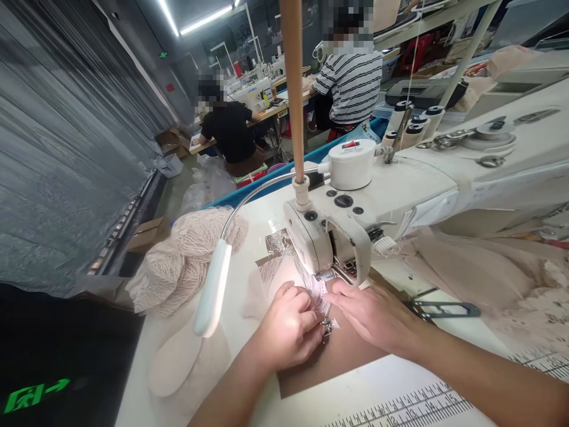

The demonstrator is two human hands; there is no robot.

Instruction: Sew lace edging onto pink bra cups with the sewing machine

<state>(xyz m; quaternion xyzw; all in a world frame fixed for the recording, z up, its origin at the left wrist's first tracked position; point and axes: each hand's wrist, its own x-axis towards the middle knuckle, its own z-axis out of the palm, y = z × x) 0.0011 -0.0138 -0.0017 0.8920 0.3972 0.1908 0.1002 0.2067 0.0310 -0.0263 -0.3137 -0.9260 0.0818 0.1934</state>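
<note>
A white sewing machine (317, 237) stands over the work, its presser area partly hidden behind its guard. Pale pinkish fabric with a lace-like edge (317, 290) lies under the lit needle area. My left hand (291, 326) is closed with curled fingers on this fabric, left of the needle. To the right, my right hand (368, 308) has its fingers together, pinching the fabric's edge close to the presser area. Beneath both hands is a brown flat sheet (347, 350). A small dark metal part (326, 329) shows beside my left fingertips.
A lamp on a bendy neck (213, 290) hangs left of my hands. Lace fabric (178, 261) is heaped at left, with cut pieces (175, 359) in front. Thread snips (444, 309) lie at right, near a printed ruler (400, 409). Two people (351, 89) sit beyond.
</note>
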